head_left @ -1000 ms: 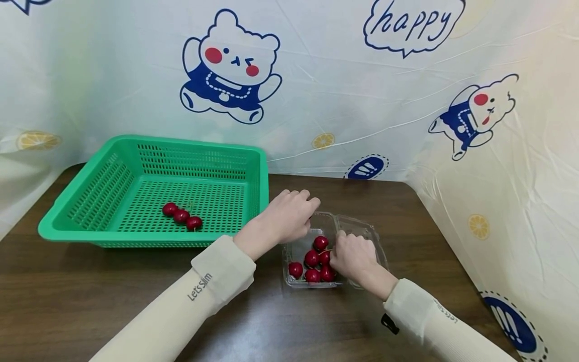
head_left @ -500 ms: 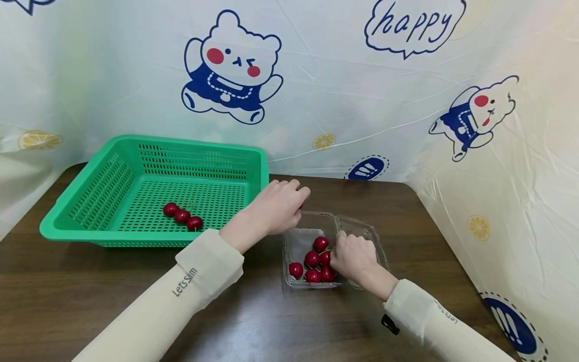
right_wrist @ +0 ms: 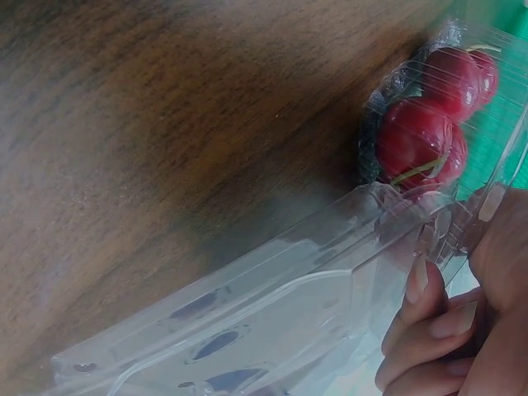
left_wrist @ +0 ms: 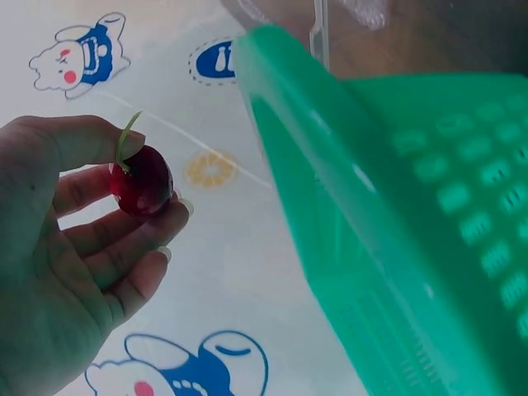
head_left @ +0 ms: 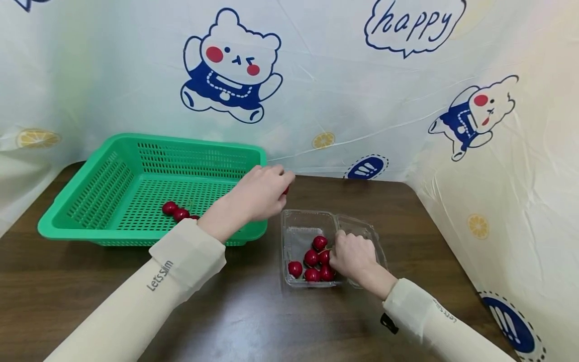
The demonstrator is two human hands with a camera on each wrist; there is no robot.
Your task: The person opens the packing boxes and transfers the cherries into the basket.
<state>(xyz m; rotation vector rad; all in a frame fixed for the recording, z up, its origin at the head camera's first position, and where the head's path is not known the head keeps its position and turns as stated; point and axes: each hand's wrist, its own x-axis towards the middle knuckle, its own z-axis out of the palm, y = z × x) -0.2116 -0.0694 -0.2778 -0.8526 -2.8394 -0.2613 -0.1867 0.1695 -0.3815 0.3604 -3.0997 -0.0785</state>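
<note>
Between thumb and fingers, my left hand [head_left: 255,193] pinches a dark red cherry [left_wrist: 147,183] with a short green stem. In the head view that hand is over the right rim of the green plastic basket [head_left: 149,235]. Inside the basket lie a few cherries [head_left: 169,208], partly hidden by my left wrist. My right hand [head_left: 355,256] grips the hinge side of a clear plastic box [head_left: 289,229], between its tray and its opened lid [right_wrist: 247,322]. Several cherries [head_left: 311,258] are in the tray, mostly toward its near and right sides.
Everything stands on a dark brown wooden table [head_left: 271,322]. A pale curtain [head_left: 316,90] printed with cartoon bears hangs behind it and along the right. The basket's raised right wall stands just left of the box.
My left hand has moved left and back from above the box to the basket's right rim, carrying the cherry. My right hand and the box have stayed in place.
</note>
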